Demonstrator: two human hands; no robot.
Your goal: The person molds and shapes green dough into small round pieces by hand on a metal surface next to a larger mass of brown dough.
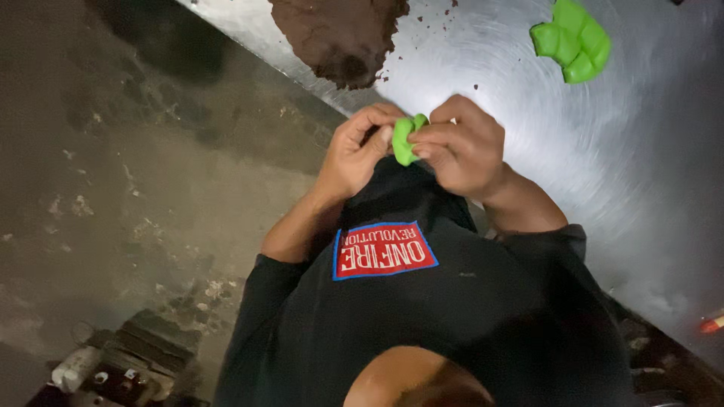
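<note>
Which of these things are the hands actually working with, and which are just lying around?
In use:
left hand
right hand
small green lump, pinched between both hands

Lying about:
larger green lump on the metal table
brown mass with crumbs
clutter on the floor

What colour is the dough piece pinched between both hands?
Bright green dough piece, seen in the head view.

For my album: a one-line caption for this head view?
Both hands, left and right, pinch green dough above a steel table.
</note>
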